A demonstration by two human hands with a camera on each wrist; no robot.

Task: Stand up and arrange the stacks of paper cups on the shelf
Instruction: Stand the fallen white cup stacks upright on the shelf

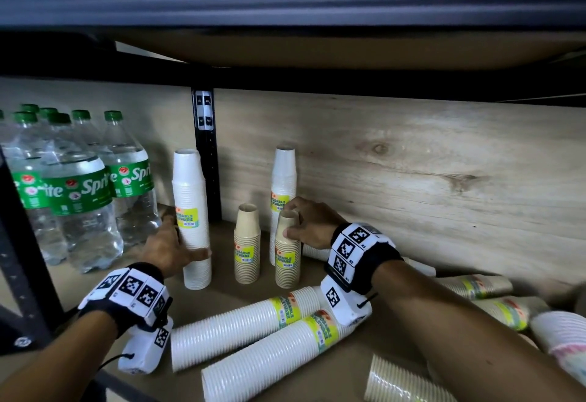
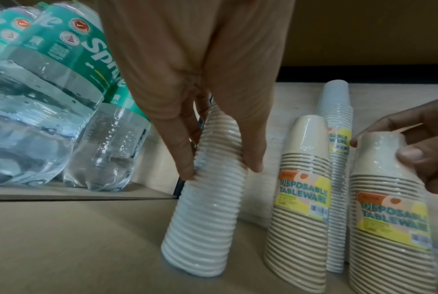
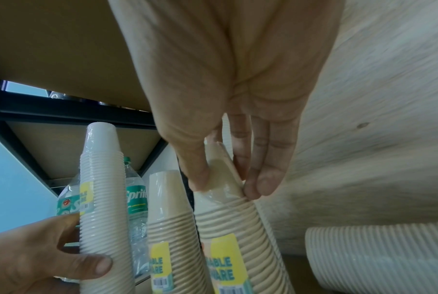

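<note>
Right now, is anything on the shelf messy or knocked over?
Yes. Several cup stacks lie on their sides: two long white stacks at the front, more on the right. Four stand upright; the left hand grips one, the right hand another.

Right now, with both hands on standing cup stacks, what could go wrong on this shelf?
1. The tall white cup stack that the left hand grips is narrow for its height; letting go carelessly could tip it toward the Sprite bottles.
2. The right hand pinches only the top of a short beige cup stack; a nudge could knock the neighbouring beige stack.
3. Lying white stacks sit under the right forearm and might roll if brushed.
</note>
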